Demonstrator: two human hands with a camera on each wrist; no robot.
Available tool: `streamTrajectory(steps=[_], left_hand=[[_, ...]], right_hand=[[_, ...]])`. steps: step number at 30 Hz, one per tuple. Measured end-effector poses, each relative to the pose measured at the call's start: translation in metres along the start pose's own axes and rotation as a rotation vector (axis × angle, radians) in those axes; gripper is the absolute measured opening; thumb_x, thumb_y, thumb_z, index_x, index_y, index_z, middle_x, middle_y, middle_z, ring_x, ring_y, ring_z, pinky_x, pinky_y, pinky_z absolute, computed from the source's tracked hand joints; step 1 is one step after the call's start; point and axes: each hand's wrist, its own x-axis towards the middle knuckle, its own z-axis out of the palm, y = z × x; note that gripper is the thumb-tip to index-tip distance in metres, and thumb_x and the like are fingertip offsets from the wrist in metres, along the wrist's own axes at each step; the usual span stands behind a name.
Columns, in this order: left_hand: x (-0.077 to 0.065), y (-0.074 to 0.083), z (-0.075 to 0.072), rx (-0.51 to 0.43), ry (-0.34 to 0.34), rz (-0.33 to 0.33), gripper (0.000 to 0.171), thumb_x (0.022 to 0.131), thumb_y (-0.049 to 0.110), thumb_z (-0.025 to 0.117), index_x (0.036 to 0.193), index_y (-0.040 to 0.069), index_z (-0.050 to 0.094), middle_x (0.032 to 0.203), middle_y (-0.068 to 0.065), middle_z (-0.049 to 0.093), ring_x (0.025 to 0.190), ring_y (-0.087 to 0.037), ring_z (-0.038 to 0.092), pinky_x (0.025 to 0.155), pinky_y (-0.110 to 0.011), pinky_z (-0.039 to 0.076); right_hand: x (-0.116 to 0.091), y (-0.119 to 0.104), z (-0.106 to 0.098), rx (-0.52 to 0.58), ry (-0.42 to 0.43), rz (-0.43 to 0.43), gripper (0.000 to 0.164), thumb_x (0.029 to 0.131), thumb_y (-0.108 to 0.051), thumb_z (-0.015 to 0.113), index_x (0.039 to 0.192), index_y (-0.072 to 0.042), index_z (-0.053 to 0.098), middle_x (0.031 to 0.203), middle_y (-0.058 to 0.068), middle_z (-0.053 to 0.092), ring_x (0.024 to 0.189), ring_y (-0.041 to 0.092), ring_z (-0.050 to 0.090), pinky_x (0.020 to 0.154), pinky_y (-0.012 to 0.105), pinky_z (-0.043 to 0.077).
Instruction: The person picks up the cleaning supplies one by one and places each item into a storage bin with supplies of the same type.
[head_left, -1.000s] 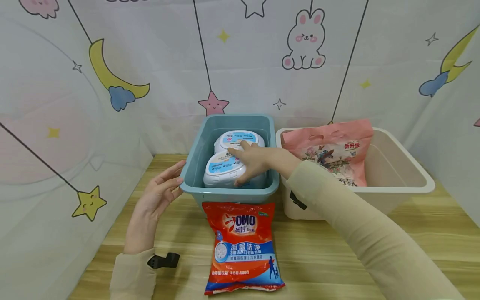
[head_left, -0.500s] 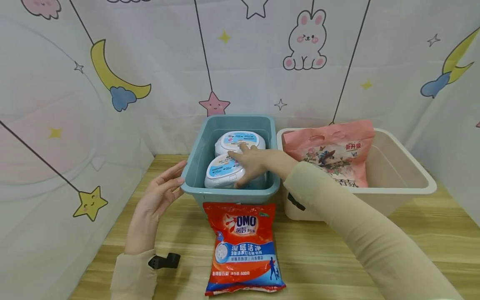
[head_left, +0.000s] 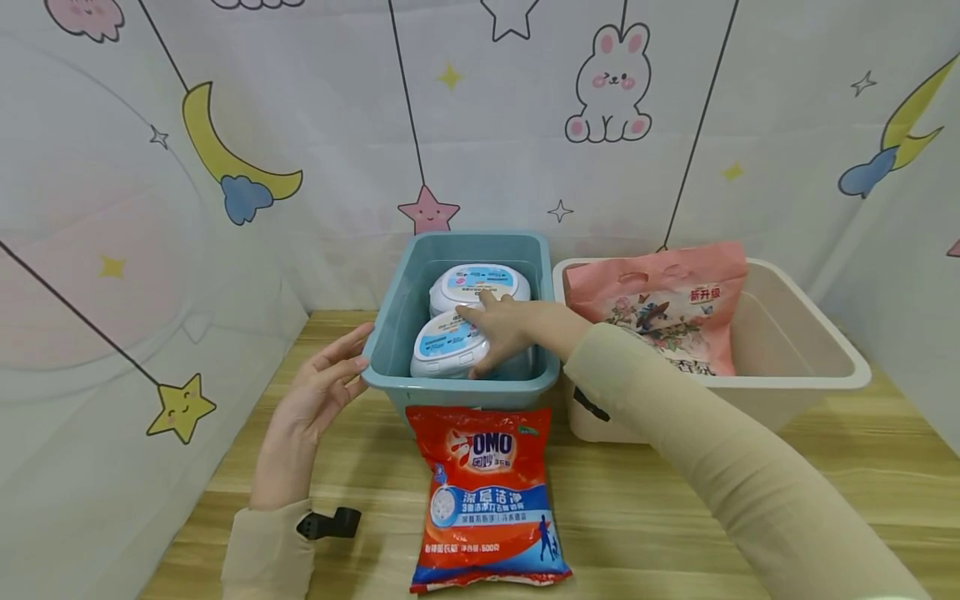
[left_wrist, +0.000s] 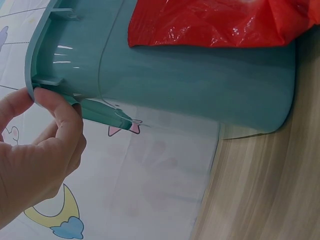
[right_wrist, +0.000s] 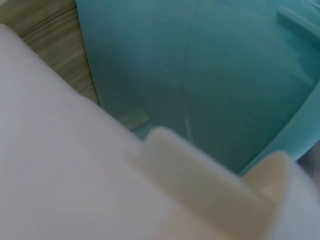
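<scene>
A blue-green plastic bin point(head_left: 386, 333) holds two white tubs with blue-labelled lids, one behind the other. My right hand point(head_left: 513, 329) reaches into the bin from the right and grips the front white tub point(head_left: 442, 350), thumb low on its near side and fingers over its top. Behind it sits the rear white tub point(head_left: 480, 282). At the bin's left rim, my left hand point(head_left: 326, 379) pinches the edge between thumb and index finger, as the left wrist view shows. A red OMO detergent bag point(head_left: 487, 500) leans against the bin's front.
To the right stands a cream bin point(head_left: 810, 333), close beside the blue-green one, with a pink bag point(head_left: 675, 300) leaning inside it. The right forearm crosses over its front left corner. A patterned curtain point(head_left: 510, 125) hangs behind the wooden table point(head_left: 660, 517).
</scene>
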Motion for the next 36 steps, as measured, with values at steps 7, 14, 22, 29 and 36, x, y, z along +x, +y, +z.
streamTrajectory(steps=[7, 14, 22, 29, 36], left_hand=[[0.000, 0.000, 0.000, -0.008, -0.002, -0.007, 0.051, 0.096, 0.001, 0.051, 0.145, 0.009, 0.042, 0.117, 0.003, 0.058, 0.103, -0.009, 0.061, 0.085, -0.022, 0.052], [0.000, 0.000, 0.001, -0.001, 0.000, -0.007, 0.050, 0.096, 0.001, 0.052, 0.144, 0.011, 0.045, 0.116, 0.003, 0.058, 0.102, -0.008, 0.060, 0.085, -0.022, 0.052], [0.002, 0.001, 0.001, 0.009, -0.003, -0.008, 0.052, 0.096, 0.002, 0.052, 0.146, 0.009, 0.041, 0.117, 0.004, 0.059, 0.103, -0.008, 0.060, 0.085, -0.022, 0.051], [0.002, 0.000, 0.001, -0.001, -0.006, -0.006, 0.050, 0.096, 0.002, 0.051, 0.145, 0.010, 0.043, 0.116, 0.004, 0.058, 0.102, -0.008, 0.060, 0.085, -0.022, 0.051], [0.001, -0.002, -0.001, -0.018, -0.016, 0.005, 0.044, 0.096, 0.000, 0.051, 0.137, 0.015, 0.053, 0.114, 0.003, 0.060, 0.101, -0.008, 0.061, 0.085, -0.022, 0.052]], right_hand=[[-0.003, -0.003, -0.001, 0.007, -0.018, 0.012, 0.099, 0.081, -0.055, 0.067, 0.156, -0.025, 0.010, 0.163, 0.016, 0.005, 0.148, 0.044, 0.012, 0.114, 0.064, 0.019], [-0.006, -0.005, -0.003, -0.012, -0.034, 0.025, 0.099, 0.081, -0.052, 0.069, 0.156, -0.023, 0.010, 0.162, 0.016, 0.010, 0.148, 0.039, 0.013, 0.115, 0.060, 0.022], [-0.009, -0.002, -0.001, -0.001, -0.081, 0.080, 0.102, 0.081, -0.044, 0.072, 0.156, -0.021, 0.007, 0.163, 0.012, 0.006, 0.149, 0.038, 0.011, 0.116, 0.058, 0.023], [-0.009, 0.001, 0.001, 0.015, -0.084, 0.055, 0.099, 0.083, -0.042, 0.072, 0.156, -0.020, 0.008, 0.163, 0.013, 0.006, 0.148, 0.038, 0.015, 0.115, 0.057, 0.025], [-0.007, 0.003, 0.004, 0.041, -0.084, 0.065, 0.100, 0.083, -0.041, 0.073, 0.156, -0.023, 0.007, 0.163, 0.012, 0.006, 0.147, 0.039, 0.015, 0.115, 0.058, 0.025]])
